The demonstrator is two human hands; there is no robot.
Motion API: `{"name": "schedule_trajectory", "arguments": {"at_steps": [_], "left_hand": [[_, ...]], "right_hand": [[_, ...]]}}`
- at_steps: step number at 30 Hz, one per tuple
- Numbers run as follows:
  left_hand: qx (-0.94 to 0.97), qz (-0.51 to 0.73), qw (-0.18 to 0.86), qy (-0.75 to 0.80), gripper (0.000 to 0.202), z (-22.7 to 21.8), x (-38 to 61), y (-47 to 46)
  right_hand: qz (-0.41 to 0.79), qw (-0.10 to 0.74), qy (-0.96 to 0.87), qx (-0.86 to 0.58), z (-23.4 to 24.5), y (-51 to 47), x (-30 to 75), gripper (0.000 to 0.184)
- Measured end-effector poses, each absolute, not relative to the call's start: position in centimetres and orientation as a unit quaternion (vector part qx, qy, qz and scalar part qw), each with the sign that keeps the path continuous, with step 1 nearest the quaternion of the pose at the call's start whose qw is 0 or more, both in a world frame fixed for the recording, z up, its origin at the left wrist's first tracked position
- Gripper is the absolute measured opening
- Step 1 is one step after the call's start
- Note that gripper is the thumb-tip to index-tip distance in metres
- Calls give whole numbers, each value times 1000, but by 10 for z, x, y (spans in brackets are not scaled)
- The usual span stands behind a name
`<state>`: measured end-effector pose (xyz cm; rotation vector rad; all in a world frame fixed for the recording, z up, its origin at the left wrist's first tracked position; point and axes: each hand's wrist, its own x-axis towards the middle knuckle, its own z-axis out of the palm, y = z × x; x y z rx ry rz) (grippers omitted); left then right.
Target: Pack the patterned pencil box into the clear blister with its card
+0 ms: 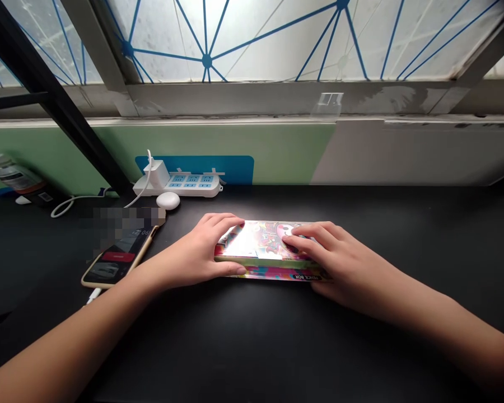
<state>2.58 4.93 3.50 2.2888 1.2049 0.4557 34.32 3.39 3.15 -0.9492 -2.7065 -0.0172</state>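
A colourful pencil box [260, 240] with a shiny printed lid lies flat on the black table [252, 347], between my two hands. My left hand [212, 246] grips its left end, the thumb along the near side and the fingers over the far edge. Across the right part of the lid rest the fingers of my right hand [327, 249], while its thumb is low at the near right corner, partly hidden. Lettering reading "PENCIL BOX" appears upside down on the near side.
Left of my left arm lies a phone [121, 252] with a cable plugged in. Behind it are a small white rounded case [168, 201] and a power strip [193, 186] with a charger. A bottle [19, 179] and a black slanted post [67, 106] stand farther left.
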Motion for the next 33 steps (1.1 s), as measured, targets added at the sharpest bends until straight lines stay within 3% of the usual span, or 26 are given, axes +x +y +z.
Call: {"name": "schedule_trajectory", "arguments": {"at_steps": [4, 10, 17, 21, 26, 33], "left_hand": [[851, 162, 235, 442, 72, 34, 28, 49], [873, 151, 185, 425, 72, 29, 25, 51], [878, 162, 174, 416, 68, 27, 29, 51], [887, 171, 137, 407, 71, 25, 28, 49], [890, 171, 88, 414, 87, 23, 27, 49], [886, 226, 65, 400, 84, 20, 31, 49]], "right_hand": [[32, 141, -932, -332, 37, 37, 349, 79], [91, 144, -921, -350, 39, 42, 351, 58], [128, 132, -896, -405, 30, 55, 359, 81], [129, 144, -895, -402, 32, 56, 359, 80], [103, 155, -903, -386, 35, 54, 355, 80], [89, 160, -906, -381, 34, 58, 362, 82]]}}
